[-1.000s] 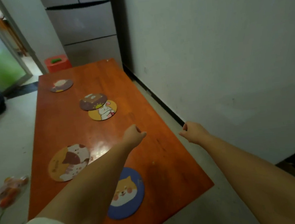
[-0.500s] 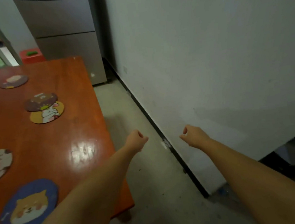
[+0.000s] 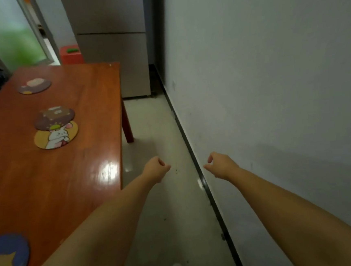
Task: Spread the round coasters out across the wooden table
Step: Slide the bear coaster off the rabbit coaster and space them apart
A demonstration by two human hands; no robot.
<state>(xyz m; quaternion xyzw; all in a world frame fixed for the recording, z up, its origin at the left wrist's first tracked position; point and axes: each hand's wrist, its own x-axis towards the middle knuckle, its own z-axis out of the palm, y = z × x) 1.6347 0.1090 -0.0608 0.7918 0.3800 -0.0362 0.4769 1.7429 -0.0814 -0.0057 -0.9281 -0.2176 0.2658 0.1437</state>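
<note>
While both arms reach out over the floor beside the wooden table (image 3: 95, 101), the one pair of coasters not yet separated lies off to the left of the hands: the brown coaster (image 3: 54, 118) overlaps the far edge of the yellow coaster (image 3: 56, 137), mid-table. The left hand (image 3: 155, 170) is nearer the table's long edge, loosely curled and empty. The right hand (image 3: 221, 165), also curled and empty, hovers farther from the table, toward the wall.

five round coasters (image 3: 56, 136) on wooden table (image 3: 95, 97)
</note>
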